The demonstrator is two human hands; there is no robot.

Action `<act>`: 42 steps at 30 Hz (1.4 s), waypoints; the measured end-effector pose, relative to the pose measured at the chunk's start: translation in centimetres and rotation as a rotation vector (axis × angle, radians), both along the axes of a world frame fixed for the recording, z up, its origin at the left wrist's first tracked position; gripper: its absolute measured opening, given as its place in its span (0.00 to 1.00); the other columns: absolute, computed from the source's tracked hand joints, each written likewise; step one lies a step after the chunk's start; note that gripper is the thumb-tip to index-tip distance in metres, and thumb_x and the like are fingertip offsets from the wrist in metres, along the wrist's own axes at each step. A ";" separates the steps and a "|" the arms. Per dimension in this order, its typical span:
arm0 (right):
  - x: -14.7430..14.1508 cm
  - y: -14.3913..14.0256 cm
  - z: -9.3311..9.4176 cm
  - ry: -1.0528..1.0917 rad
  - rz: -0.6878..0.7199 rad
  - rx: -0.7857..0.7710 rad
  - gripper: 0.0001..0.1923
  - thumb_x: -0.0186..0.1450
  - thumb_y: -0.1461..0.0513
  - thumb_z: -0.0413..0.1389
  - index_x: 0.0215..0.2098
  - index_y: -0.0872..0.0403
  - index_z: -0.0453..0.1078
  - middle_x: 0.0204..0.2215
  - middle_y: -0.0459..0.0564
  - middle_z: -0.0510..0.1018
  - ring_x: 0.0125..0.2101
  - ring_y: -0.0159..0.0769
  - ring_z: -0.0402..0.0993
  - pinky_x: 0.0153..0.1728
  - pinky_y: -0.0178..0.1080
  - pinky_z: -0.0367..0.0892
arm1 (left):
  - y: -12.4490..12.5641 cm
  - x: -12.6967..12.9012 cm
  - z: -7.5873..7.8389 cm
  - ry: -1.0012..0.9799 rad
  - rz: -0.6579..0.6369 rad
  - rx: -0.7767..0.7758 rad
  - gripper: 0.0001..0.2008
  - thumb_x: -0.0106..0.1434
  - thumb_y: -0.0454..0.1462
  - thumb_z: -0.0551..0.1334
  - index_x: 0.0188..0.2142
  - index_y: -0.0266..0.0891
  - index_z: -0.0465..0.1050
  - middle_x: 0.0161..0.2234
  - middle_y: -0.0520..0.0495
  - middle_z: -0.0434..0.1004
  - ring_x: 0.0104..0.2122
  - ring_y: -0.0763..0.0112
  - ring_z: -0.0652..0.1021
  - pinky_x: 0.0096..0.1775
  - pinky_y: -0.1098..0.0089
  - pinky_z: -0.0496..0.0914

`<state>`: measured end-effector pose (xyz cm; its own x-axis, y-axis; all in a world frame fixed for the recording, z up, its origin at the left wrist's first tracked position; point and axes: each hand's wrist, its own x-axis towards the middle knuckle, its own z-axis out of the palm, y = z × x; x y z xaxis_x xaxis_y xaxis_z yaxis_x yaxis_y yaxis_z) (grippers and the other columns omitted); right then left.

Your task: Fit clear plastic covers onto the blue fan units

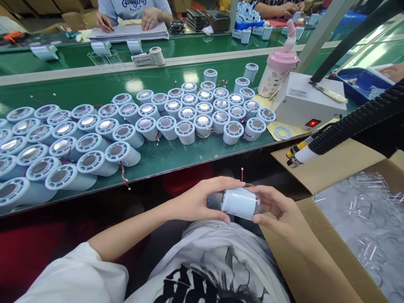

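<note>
In front of my lap I hold a light blue cylindrical housing (pixel 239 203) lying on its side, with a clear plastic cover (pixel 258 203) around its right end. A dark grey round part sticks out at its left end, and thin coloured wires rise behind it. My left hand (pixel 206 200) grips the left end, thumb below and fingers on top. On the right end my right hand (pixel 277 208) is closed, thumb at the lower edge and fingers behind. Similar blue housings (pixel 184 131) stand in rows on the green bench (pixel 164 162) beyond my hands, several with wires and small connectors.
At right, a cardboard box (pixel 296 248) holds clear plastic covers (pixel 362 214). Above it hangs a black corrugated hose (pixel 356 118). A white machine (pixel 309 101) with a lit red switch stands beside a pink-lidded bottle (pixel 277 71). A co-worker's hands (pixel 150 19) rest across the bench.
</note>
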<state>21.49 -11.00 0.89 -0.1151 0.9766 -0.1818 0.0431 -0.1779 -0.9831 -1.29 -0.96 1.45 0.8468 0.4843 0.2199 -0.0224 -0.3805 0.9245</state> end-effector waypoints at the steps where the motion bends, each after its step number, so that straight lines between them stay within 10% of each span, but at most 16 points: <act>1: 0.0 0.0 0.0 0.031 -0.001 -0.031 0.21 0.59 0.57 0.66 0.49 0.45 0.69 0.46 0.47 0.76 0.42 0.38 0.75 0.42 0.38 0.73 | 0.0 0.0 0.0 0.000 -0.001 0.004 0.38 0.51 0.35 0.73 0.61 0.45 0.63 0.60 0.41 0.67 0.60 0.58 0.68 0.60 0.60 0.61; 27: -2.0 0.7 0.3 0.375 -0.090 -0.541 0.27 0.55 0.39 0.59 0.29 0.54 0.64 0.13 0.42 0.73 0.13 0.29 0.72 0.12 0.24 0.64 | -0.8 -0.1 0.1 0.024 -0.031 -0.081 0.37 0.52 0.34 0.72 0.60 0.45 0.64 0.61 0.40 0.65 0.60 0.59 0.67 0.57 0.63 0.67; 33: -2.0 1.1 0.7 0.421 -0.029 -0.725 0.28 0.70 0.44 0.42 0.29 0.57 0.68 0.15 0.48 0.75 0.12 0.25 0.70 0.11 0.23 0.61 | -1.1 0.1 0.0 0.000 -0.036 -0.164 0.36 0.51 0.32 0.72 0.59 0.47 0.65 0.61 0.40 0.64 0.60 0.57 0.67 0.54 0.64 0.70; 38: -2.0 0.5 0.0 0.365 0.049 -0.674 0.33 0.67 0.39 0.39 0.28 0.56 0.67 0.17 0.49 0.74 0.11 0.26 0.68 0.09 0.25 0.56 | -1.6 0.5 0.5 0.034 0.022 -0.241 0.34 0.52 0.34 0.71 0.58 0.45 0.67 0.54 0.40 0.69 0.53 0.59 0.72 0.47 0.68 0.74; 42: -1.5 -0.6 -1.0 -0.045 -0.090 -0.198 0.17 0.70 0.51 0.45 0.41 0.55 0.67 0.30 0.52 0.78 0.25 0.36 0.77 0.21 0.34 0.72 | -1.9 0.5 0.9 0.122 0.083 -0.435 0.33 0.54 0.37 0.70 0.59 0.42 0.64 0.52 0.40 0.69 0.48 0.61 0.76 0.47 0.64 0.75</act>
<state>19.96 -11.62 -0.15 -0.0166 0.9272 -0.3742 0.0611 -0.3727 -0.9260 -0.77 -2.88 2.31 0.8083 0.5768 -0.1180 0.1111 0.0474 0.9927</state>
